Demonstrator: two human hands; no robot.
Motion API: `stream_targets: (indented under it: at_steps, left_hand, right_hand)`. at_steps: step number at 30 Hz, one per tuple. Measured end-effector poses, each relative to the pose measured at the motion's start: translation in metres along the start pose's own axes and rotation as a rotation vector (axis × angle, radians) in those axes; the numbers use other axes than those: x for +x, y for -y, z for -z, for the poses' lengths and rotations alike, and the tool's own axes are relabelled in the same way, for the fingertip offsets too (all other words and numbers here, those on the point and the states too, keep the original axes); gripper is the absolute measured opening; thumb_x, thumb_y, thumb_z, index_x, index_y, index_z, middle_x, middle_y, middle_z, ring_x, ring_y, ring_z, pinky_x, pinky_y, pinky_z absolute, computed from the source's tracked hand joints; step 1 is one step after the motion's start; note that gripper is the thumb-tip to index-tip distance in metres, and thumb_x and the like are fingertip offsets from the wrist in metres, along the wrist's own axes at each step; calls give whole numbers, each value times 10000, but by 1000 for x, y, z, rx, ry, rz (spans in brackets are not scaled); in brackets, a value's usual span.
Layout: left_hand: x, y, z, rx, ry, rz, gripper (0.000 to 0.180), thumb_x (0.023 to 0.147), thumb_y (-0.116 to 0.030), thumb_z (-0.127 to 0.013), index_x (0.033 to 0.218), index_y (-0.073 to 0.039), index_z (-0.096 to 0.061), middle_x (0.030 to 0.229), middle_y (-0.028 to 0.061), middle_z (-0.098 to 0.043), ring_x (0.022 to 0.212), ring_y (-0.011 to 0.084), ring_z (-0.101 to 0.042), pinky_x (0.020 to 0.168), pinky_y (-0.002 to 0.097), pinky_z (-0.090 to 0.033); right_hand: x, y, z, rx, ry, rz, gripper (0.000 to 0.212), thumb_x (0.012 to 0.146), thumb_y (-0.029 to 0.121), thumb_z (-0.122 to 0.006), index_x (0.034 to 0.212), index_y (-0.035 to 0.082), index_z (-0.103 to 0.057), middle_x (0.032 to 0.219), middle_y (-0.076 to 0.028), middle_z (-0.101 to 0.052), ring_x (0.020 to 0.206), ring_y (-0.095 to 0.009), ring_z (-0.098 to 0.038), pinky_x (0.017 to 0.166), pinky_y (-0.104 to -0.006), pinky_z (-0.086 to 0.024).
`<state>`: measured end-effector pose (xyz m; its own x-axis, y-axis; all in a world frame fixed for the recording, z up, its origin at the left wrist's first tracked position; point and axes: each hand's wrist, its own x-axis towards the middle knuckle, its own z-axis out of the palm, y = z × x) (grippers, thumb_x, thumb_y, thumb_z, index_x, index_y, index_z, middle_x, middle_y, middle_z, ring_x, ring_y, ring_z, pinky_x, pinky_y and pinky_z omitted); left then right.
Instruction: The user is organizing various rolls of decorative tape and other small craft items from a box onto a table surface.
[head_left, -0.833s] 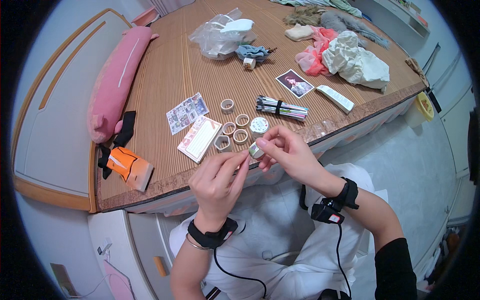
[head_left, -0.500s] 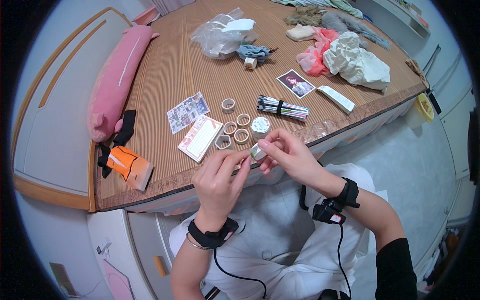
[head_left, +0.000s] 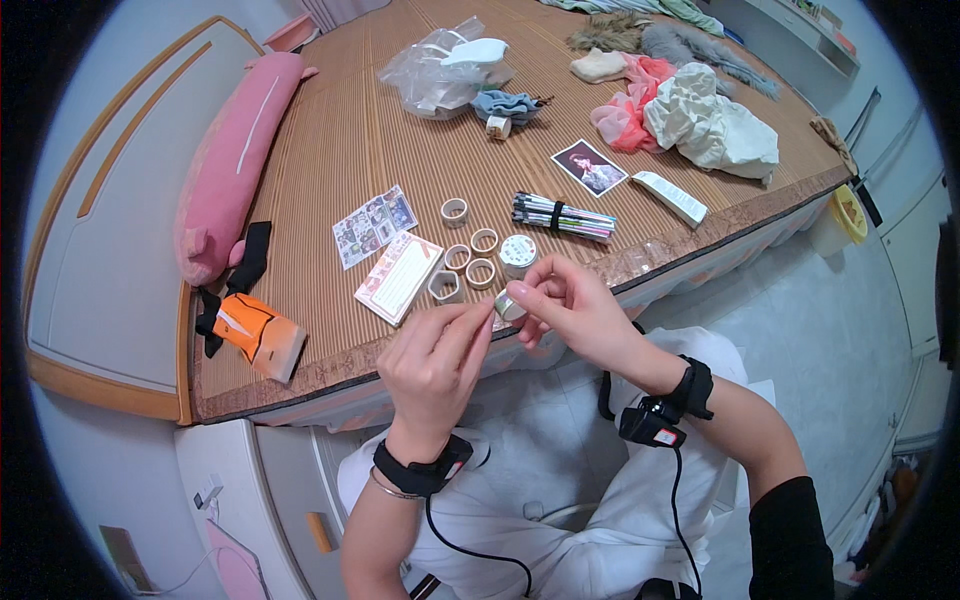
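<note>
Over the mat's front edge, my right hand [head_left: 565, 305] grips a small roll of green-and-white washi tape [head_left: 509, 306] between thumb and fingers. My left hand [head_left: 435, 358] is closed in a pinch, its fingertips against the roll's left side; whether a tape end lies between them is too small to tell. Just beyond stand several tape rolls, among them a pale one [head_left: 445, 287], a brown-rimmed one [head_left: 480, 273] and another farther back [head_left: 454, 212]. A white-topped stack of tape [head_left: 518, 252] is close to my right fingers. Left of the rolls lies a patterned note pad [head_left: 399, 278].
A sticker sheet [head_left: 373, 227], a strapped bundle of pens [head_left: 563, 218], a photo card [head_left: 590, 167] and a white box [head_left: 670, 199] lie on the striped mat [head_left: 330, 130]. Clothes [head_left: 710, 125], a plastic bag [head_left: 430, 75], a pink plush [head_left: 240, 160] and an orange pouch [head_left: 255, 332] surround them.
Both hands have shifted very slightly left together with the tape roll, and the view has moved a little. The pinch and the grip look the same.
</note>
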<state>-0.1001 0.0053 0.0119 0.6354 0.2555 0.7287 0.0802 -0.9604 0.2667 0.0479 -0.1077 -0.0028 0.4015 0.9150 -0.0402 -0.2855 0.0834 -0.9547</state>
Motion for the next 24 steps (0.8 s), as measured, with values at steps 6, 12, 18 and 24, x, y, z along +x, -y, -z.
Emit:
stream_targets:
  at_steps: [6, 12, 18, 24]
  left_hand:
    - [1, -4, -1, 34, -5, -5, 170, 718, -36, -760, 874, -43, -692, 814, 57, -660, 689, 187, -652, 591, 285, -521]
    - [-1, -9, -4, -167, 63, 171, 121, 732, 4, -712, 833, -19, -650, 809, 70, -626, 715, 159, -650, 633, 263, -523]
    - [3, -12, 2, -712, 242, 545, 80, 795, 5, -672, 865, 6, -633, 895, 46, -609, 807, 107, -616, 739, 248, -522]
    - [-1, -7, 1, -989, 322, 687, 102, 847, -42, -673, 917, 9, -619, 898, 19, -589, 825, 90, -583, 762, 235, -511]
  right_hand:
    - [-3, 2, -1, -70, -26, -8, 281, 933, 269, -625, 942, 22, -490, 682, -25, -600, 591, -90, -618, 516, -224, -514]
    - [-3, 10, 0, -160, -16, -62, 327, 935, 337, -614, 805, 48, -532, 614, 0, -564, 471, -54, -515, 403, -199, -388]
    - [0, 16, 3, -149, -65, -291, 404, 903, 451, -620, 720, 97, -555, 498, 42, -462, 382, -35, -416, 357, -188, -299]
    - [1, 18, 3, 117, 4, -401, 415, 920, 405, -602, 652, 101, -510, 444, 54, -386, 357, -63, -408, 363, -196, -302]
